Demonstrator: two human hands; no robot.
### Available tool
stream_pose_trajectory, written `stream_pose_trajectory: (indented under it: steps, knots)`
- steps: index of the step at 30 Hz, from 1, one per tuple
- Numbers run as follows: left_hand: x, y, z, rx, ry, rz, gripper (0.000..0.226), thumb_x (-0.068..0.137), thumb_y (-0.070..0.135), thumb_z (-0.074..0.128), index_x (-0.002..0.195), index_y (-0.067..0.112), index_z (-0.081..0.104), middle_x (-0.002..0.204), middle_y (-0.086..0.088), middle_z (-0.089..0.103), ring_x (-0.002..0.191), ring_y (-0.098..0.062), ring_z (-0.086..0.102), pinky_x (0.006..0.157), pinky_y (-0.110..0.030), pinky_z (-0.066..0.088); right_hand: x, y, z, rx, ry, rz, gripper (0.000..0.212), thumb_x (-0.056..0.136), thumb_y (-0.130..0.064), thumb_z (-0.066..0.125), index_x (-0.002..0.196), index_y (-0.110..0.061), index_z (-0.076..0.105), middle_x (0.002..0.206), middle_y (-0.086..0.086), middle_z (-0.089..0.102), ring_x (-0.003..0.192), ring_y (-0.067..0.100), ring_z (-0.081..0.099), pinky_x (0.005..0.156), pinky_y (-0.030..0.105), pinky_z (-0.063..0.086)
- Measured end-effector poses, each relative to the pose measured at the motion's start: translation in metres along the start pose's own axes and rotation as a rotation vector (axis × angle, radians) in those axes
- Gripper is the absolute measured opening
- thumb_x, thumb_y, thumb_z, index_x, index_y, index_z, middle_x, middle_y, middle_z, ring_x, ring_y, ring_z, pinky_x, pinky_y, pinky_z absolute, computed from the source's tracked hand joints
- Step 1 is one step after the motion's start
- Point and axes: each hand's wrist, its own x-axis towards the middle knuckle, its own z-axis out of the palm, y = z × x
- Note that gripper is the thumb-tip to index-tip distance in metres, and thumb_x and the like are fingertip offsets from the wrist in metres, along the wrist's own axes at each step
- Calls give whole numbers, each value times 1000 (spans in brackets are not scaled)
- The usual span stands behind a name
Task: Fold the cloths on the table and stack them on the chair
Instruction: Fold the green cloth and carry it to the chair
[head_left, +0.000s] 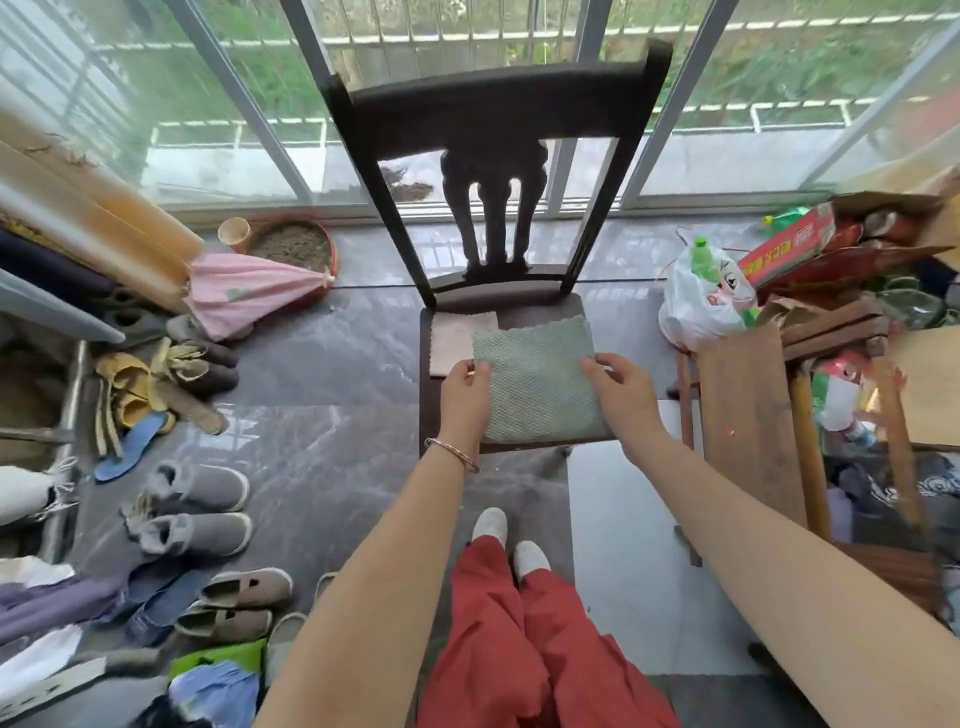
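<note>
Far left of the frame, grey slip-on shoes (197, 514) and a pink frilly umbrella (244, 291) are dumped on the glossy marbled floor (322, 374). None of that looks needed for the job.

Centre frame, a dark carved wooden chair (498, 119) is set with its flat seat facing forward, so it's probably being used as the stacking spot. A tan cloth (457, 338), folded flat with a pinked edge, is already laid at the upper left of the seat.

The left hand (465, 392) is closed on the left edge of a green cloth (540, 384), thumb on top and fingers tucked under. The cloth is a waffle-textured square with a scalloped far edge, folded and held flat over the seat, overlapping the tan one. Whether it's resting or just hovering can't be told. The right hand (623, 397) pinches the opposite edge the same way, likely so the fold is kept square.

Right side, a rough wooden stool (748, 415) and a white plastic bag (696, 306) are piled up. No table can be made out for sure.
</note>
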Motion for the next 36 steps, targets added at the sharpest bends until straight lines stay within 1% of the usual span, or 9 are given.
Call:
stream_pose_trajectory:
  steps: [4, 9, 13, 17, 21, 26, 29, 32, 36]
  knots:
    - [37, -17, 12, 49, 3, 3, 19, 97, 22, 44, 87, 8, 50, 62, 2, 41, 53, -9, 33, 41, -14, 29, 28, 17, 10, -6, 9, 14, 13, 90, -29, 57, 93, -18, 64, 89, 0, 62, 84, 15, 54, 75, 28, 42]
    - [75, -44, 31, 14, -11, -41, 19, 96, 23, 45, 85, 9, 52, 67, 0, 47, 60, -12, 40, 56, -26, 32, 67, 43, 18, -51, 36, 5, 12, 91, -28, 56, 90, -19, 63, 77, -10, 59, 76, 11, 52, 65, 21, 39]
    - [106, -73, 49, 12, -12, -27, 24, 95, 21, 46, 72, 16, 48, 63, 2, 44, 58, -12, 37, 58, -27, 31, 99, 71, 26, -87, 65, 13, 12, 91, -26, 56, 92, -19, 65, 80, -6, 61, 80, 14, 53, 64, 17, 38]
    - [134, -104, 64, 20, -20, -55, 23, 95, 20, 47, 73, 23, 51, 74, -4, 53, 68, -18, 47, 66, -32, 38, 124, 99, 31, -151, 66, 25, 16, 91, -26, 56, 99, -16, 66, 83, -3, 63, 79, 12, 54, 61, 9, 37]
    - [164, -138, 80, 69, -18, -59, 18, 94, 23, 49, 77, 21, 53, 81, -5, 60, 76, -19, 54, 74, -35, 45, 151, 132, 37, -178, 84, 51, 16, 91, -27, 57, 99, -17, 67, 76, -8, 61, 78, 12, 54, 64, 14, 39]
    - [195, -168, 97, 152, -1, -76, 20, 92, 25, 48, 73, 19, 52, 79, -7, 61, 73, -21, 54, 70, -33, 42, 180, 162, 46, -213, 93, 73, 21, 92, -28, 55, 104, -15, 66, 85, -4, 62, 84, 14, 53, 70, 23, 36]
    - [208, -176, 107, 233, -9, -67, 17, 94, 25, 45, 83, 15, 54, 83, -6, 64, 78, -22, 56, 72, -33, 41, 195, 175, 48, -259, 96, 86, 23, 93, -28, 53, 105, -15, 66, 89, -5, 62, 86, 13, 53, 75, 23, 34]
    - [217, -182, 115, 312, -25, -68, 17, 95, 24, 44, 87, 13, 53, 74, 0, 59, 77, -20, 53, 69, -29, 36, 208, 189, 46, -312, 99, 107, 23, 93, -29, 52, 105, -16, 66, 91, -3, 63, 87, 14, 52, 74, 24, 34]
    - [225, -190, 123, 340, -58, -89, 19, 94, 25, 47, 97, 10, 59, 83, -3, 66, 88, -23, 60, 77, -31, 43, 222, 205, 42, -387, 102, 120, 24, 93, -30, 50, 102, -13, 65, 94, 2, 65, 87, 17, 51, 74, 29, 37]
